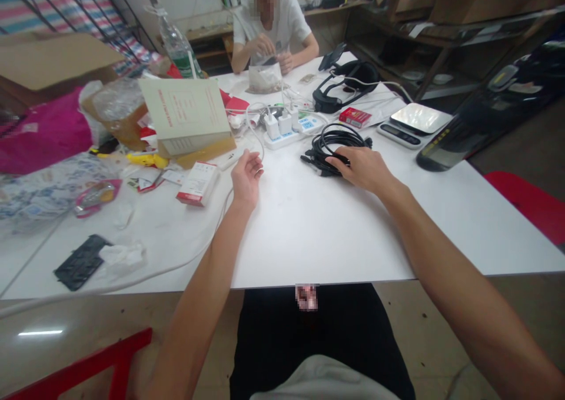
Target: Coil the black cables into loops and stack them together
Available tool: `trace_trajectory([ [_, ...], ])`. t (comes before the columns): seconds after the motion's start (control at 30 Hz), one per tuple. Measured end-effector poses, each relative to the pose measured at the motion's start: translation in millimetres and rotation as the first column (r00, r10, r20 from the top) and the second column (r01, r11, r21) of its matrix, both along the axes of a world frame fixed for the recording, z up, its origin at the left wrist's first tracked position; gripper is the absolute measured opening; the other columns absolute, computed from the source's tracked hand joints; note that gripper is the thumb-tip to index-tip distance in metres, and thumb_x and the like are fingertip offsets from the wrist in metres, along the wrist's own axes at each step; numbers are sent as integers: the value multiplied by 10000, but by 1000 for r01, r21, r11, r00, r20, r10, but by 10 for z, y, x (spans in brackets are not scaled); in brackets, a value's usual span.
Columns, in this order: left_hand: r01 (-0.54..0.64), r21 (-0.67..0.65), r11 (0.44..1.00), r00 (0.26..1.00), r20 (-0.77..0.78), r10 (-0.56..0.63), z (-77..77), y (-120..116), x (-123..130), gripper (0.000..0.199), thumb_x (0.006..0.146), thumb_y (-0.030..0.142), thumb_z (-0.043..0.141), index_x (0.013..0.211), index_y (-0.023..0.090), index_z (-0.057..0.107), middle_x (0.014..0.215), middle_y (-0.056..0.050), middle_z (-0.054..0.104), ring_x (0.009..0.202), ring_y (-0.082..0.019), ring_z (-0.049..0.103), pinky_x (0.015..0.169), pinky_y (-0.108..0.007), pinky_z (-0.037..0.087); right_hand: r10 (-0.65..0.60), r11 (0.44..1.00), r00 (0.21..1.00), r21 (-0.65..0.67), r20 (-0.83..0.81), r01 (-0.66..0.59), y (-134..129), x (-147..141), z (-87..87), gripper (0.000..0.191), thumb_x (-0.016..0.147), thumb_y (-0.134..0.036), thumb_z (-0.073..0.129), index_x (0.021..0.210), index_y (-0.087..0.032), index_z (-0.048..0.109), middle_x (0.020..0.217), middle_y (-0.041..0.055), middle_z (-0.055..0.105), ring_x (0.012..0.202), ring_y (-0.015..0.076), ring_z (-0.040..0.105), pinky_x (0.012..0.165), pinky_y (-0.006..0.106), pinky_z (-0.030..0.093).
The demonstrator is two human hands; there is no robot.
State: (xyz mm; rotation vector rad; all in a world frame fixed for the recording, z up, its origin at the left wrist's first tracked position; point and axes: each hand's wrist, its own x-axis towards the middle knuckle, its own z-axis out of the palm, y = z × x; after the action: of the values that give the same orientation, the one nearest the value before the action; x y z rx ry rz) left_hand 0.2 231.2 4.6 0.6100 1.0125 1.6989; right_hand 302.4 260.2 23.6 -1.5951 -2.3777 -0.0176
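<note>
A black cable (321, 148), wound into a loose coil, lies on the white table (291, 235) right of the middle. My right hand (362, 167) grips the near right side of the coil, thumb in front and fingers over the loops; some fingertips are hidden. To the left, my left hand (246, 179) rests by the table surface with its palm turned inward and its fingers loosely bent and apart. Nothing is held in it. Beside that hand are a white cord and a small white-and-red box (198, 183). Behind the coil sits a power strip (282, 139) with several white plugs.
To the right stand a digital scale (414, 125) and a dark bottle (470, 115). A headset (342, 88) and a red box (354, 117) lie behind the coil. An upright card (185, 109) and clutter fill the left. Across the table sits another person (282, 23).
</note>
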Motion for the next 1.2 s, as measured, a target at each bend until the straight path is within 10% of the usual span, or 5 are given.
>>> trace_trajectory([
  [0.93, 77, -6, 997, 997, 20, -77, -36, 9, -55, 270, 857, 447, 809, 894, 183, 766, 829, -12, 701, 721, -102, 622, 714, -240, 452, -132, 980, 969, 119, -209, 159, 62, 10, -70, 546, 1134, -562, 241, 1078, -195, 641, 1151, 159, 743, 987, 273, 640, 732, 334, 312],
  [1.2, 86, -22, 996, 996, 23, -85, 35, -12, -30, 280, 873, 443, 824, 881, 176, 742, 774, 2, 675, 630, -77, 591, 628, -225, 432, -97, 891, 669, 236, -737, 388, 44, 183, 341, 616, 1062, -805, 243, 980, -260, 520, 885, 91, 691, 707, 200, 555, 703, 356, 376],
])
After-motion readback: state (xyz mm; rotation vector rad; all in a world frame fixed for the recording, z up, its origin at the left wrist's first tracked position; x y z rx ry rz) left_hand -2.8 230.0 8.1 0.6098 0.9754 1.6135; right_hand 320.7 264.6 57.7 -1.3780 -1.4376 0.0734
